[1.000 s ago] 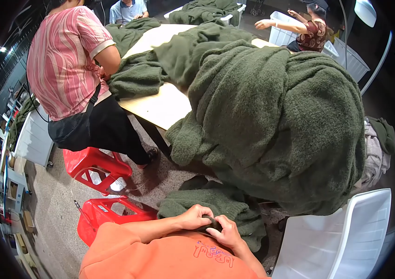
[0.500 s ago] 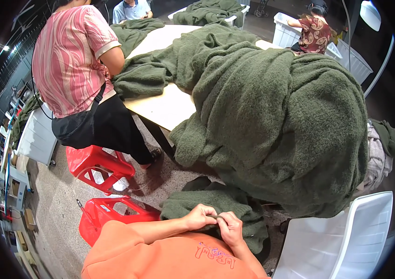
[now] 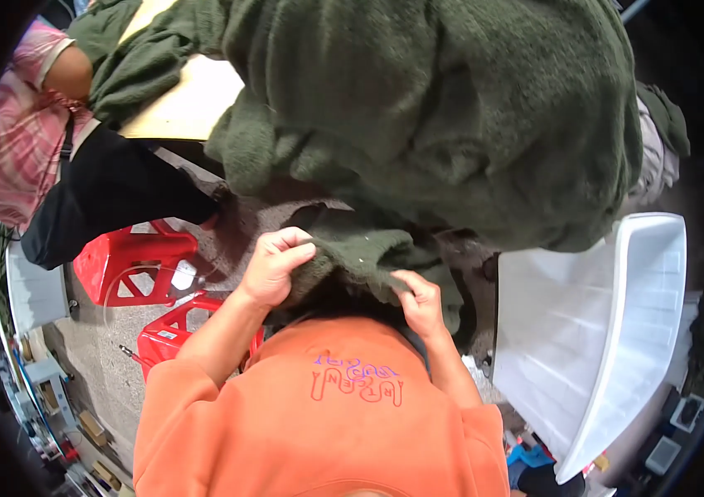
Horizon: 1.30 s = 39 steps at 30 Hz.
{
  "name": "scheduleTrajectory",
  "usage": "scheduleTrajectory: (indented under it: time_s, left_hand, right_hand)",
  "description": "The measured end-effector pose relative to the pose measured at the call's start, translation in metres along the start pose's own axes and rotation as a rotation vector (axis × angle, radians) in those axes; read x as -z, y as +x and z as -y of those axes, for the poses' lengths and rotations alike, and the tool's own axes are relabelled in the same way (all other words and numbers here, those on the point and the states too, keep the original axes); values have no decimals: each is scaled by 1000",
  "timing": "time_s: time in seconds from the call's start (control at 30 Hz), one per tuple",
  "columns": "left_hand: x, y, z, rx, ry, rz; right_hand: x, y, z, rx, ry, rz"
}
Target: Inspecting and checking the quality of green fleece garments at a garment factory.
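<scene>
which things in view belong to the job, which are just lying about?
Job:
- left hand, right hand, both pinching fuzzy green fabric
- probably the similar green pile

Apparently lying about:
- far red stool
- near red stool
- white bin

A pale table (image 3: 190,103) bears heaped dark-green knitwear (image 3: 451,108) — the speckled floor (image 3: 99,348), two red stools (image 3: 103,267).

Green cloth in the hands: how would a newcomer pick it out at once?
Find the huge dark-green heap at the top. Below it, just above the orange top, is the green cloth. Unlike the heap, it is pinched by the left hand and right hand.
</scene>
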<state>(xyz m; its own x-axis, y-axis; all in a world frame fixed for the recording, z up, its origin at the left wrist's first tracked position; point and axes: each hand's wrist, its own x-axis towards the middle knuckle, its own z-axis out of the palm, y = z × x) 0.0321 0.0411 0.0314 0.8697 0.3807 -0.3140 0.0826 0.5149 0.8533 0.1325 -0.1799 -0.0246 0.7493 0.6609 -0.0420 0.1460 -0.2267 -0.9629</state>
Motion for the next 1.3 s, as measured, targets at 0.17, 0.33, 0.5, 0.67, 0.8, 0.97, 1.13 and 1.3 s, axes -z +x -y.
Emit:
scheduleTrajectory:
  time_s: [0.17, 0.33, 0.5, 0.67, 0.8, 0.97, 1.13, 1.3]
  left_hand:
    - [-16, 0, -3, 38, -14, -36]
    - [-45, -5, 4, 164, 122, 70]
    - [-47, -8, 5, 182, 337, 238]
    - [-39, -8, 6, 171, 338, 283]
    - [-36, -10, 9, 118, 337, 248]
    - [-34, -14, 12, 19, 574, 152]
    - [-31, -16, 18, -227, 655, 142]
    - [-28, -20, 19, -319, 740, 150]
  right_hand:
    - [17, 2, 46, 500, -332, -219]
    - [0, 0, 80, 772, -224, -39]
    - [-10, 8, 74, 865, -419, -82]
    - [-16, 9, 65, 851, -495, -75]
    - [-20, 9, 61, 814, -548, -120]
    - [-25, 12, 60, 723, -548, -64]
    - [-23, 21, 54, 570, -141, 99]
    - [-21, 18, 50, 263, 22, 232]
